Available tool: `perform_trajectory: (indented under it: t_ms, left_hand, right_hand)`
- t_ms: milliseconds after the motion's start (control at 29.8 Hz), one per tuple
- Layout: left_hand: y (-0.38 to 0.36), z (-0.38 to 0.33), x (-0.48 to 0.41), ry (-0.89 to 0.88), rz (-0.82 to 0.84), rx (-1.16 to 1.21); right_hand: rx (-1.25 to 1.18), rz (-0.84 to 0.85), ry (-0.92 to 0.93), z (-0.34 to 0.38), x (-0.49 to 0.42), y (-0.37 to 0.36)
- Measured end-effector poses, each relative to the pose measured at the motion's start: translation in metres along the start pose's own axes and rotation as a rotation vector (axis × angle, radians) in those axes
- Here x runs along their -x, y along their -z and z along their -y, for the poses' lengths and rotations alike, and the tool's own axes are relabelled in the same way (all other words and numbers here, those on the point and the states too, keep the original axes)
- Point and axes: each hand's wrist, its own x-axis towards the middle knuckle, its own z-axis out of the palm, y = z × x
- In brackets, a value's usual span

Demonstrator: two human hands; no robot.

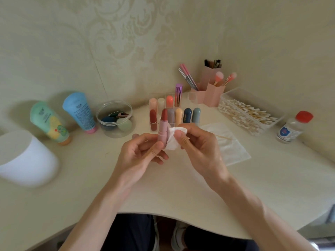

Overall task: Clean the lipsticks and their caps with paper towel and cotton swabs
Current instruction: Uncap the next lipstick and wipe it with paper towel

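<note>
My left hand (143,153) grips an uncapped pink lipstick (162,130) upright above the desk, its red-brown tip pointing up. My right hand (195,142) pinches a small folded piece of white paper towel (172,140) against the right side of the lipstick tube. Behind the hands a clear organizer (192,98) holds several capped lipsticks in different colours, plus a tall purple one (178,95). A used cotton swab (223,137) lies on a sheet of paper towel (230,144) to the right.
A clear box of cotton swabs (248,113) and a red-capped bottle (293,127) stand at the right. Pink brush holders (210,93) sit at the back. On the left are two tubes (78,113), a clear round jar (116,118) and a white container (25,158).
</note>
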Motion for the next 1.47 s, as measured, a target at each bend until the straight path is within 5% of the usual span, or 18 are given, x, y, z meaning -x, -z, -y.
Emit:
perform_trajectory:
  t_ms: [603,1073,1274,1475]
  left_hand:
    - [0.001,0.007,0.003,-0.095,0.085,-0.206]
    - [0.0,0.013,0.002,-0.239,-0.086,-0.472]
    - [0.001,0.002,0.002,-0.083,0.019,-0.199]
    - [-0.001,0.002,0.005,-0.135,-0.118,-0.232]
  right_hand:
    - [0.048,0.121,-0.042,0.008,0.001,-0.001]
    - [0.084,0.118,-0.073,-0.002,0.001,-0.005]
    - [0.051,0.095,-0.038,-0.001,-0.001,-0.002]
    - [0.045,0.103,-0.033,0.003,0.002,-0.007]
